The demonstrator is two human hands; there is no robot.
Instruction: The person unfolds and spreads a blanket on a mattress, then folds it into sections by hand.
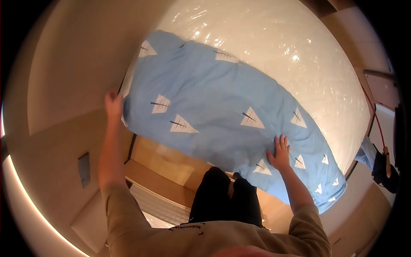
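A blue quilt (214, 98) spans ten to four o'clock, best steadied flat by the right hand (281, 155), fingers spread, near four, while the left hand (114, 105), toward nine, curls, its grip unclear.

Wall (55, 158): beige, grey plate (84, 170) | light strip (33, 210): glowing (lower left)

On the near side, the brown shirt (239, 233) of the person carries small dark lettering (198, 226), which stands upside down and is too small to be read surely.
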